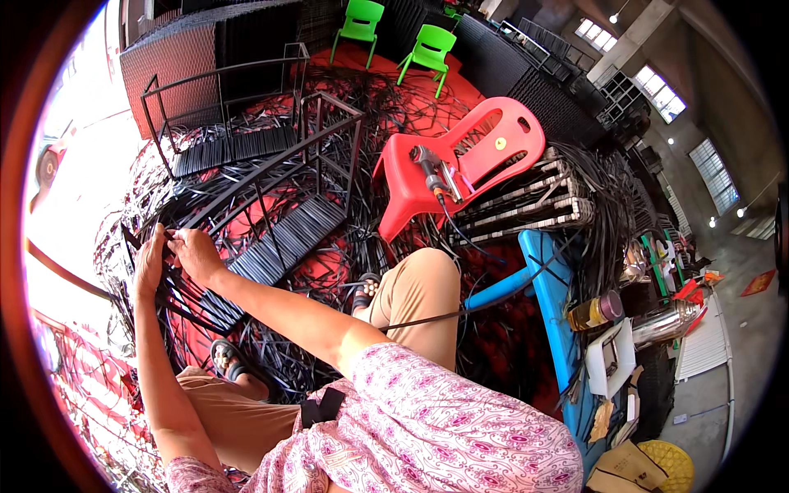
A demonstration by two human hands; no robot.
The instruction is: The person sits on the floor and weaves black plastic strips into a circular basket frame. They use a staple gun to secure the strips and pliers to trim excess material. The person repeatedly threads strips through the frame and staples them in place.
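At the near left end of a black metal frame [271, 156], my left hand [149, 264] and my right hand [197, 255] meet with bent fingers. Both are closed on a thin black plastic strip at the frame's corner; fingers partly hide it. Rows of black strips are wound across the frame's lower part, making a slatted panel [283, 238]. The frame leans before my knees, its bars running up and away to the right. My right forearm crosses over my lap, while the left one rises along the left side.
Loose black strips [238, 201] cover the red floor. A red plastic chair [400, 174] carries a power tool [429, 168]. To the right stand a blue bench [549, 283], a jar [593, 312] and a metal flask [666, 323]. Two green chairs [431, 51] and stacked dark woven panels [526, 78] are farther back.
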